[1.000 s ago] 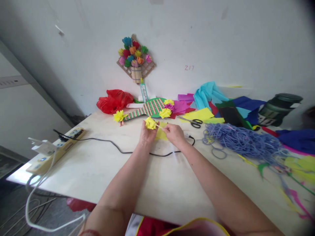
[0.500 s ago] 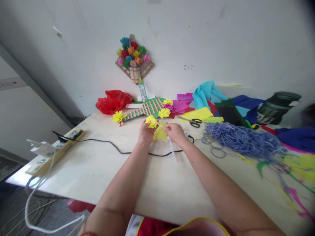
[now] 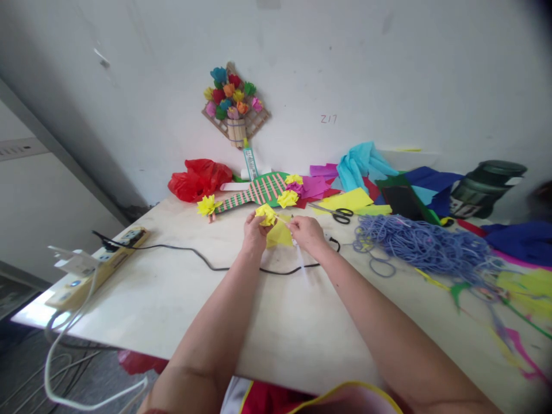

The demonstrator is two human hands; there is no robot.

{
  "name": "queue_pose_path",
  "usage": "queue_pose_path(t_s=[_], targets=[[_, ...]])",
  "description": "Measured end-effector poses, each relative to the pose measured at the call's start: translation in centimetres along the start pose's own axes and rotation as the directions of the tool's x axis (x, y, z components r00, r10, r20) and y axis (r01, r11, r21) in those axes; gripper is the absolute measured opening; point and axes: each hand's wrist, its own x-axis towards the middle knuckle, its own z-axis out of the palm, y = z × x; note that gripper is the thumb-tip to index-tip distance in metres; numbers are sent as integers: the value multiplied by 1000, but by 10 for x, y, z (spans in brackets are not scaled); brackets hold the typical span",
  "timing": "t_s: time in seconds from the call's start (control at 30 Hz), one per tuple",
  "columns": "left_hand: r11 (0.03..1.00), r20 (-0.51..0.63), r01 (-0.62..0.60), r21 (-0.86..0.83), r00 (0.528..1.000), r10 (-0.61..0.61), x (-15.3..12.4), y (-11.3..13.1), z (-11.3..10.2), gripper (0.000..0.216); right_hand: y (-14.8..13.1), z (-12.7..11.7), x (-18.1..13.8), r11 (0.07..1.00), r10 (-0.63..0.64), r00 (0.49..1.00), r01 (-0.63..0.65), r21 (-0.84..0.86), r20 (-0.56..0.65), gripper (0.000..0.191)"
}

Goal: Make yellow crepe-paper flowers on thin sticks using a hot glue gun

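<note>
My left hand is closed around the base of a yellow crepe-paper flower, held just above the table. My right hand pinches a thin pale stick that runs from the flower toward it. A piece of yellow paper lies on the table between the two hands. Behind them lies a green paddle-shaped board with pink stripes, carrying yellow and pink paper flowers.
A black cable crosses the table from a power strip at the left. Black scissors, a heap of purple rubber bands and coloured paper sheets lie right. A red bag and a flower decoration are at the wall.
The hands have shifted only slightly; the flower sits a little higher and the right hand's fingers have closed nearer to it along the stick.
</note>
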Motion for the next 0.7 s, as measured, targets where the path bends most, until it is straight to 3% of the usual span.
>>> queue_pose_path(t_s=[0.27, 0.47, 0.7], targets=[[997, -28, 20, 68, 999, -18, 4, -1, -3, 18, 8, 7, 1, 999, -30, 994, 27, -32, -105, 17], [996, -50, 68, 63, 997, -65, 4, 1, -2, 14, 13, 9, 2, 998, -54, 992, 58, 32, -117, 17], [999, 32, 44, 28, 998, -45, 1, 3, 1, 17, 13, 10, 3, 997, -29, 994, 35, 62, -106, 15]])
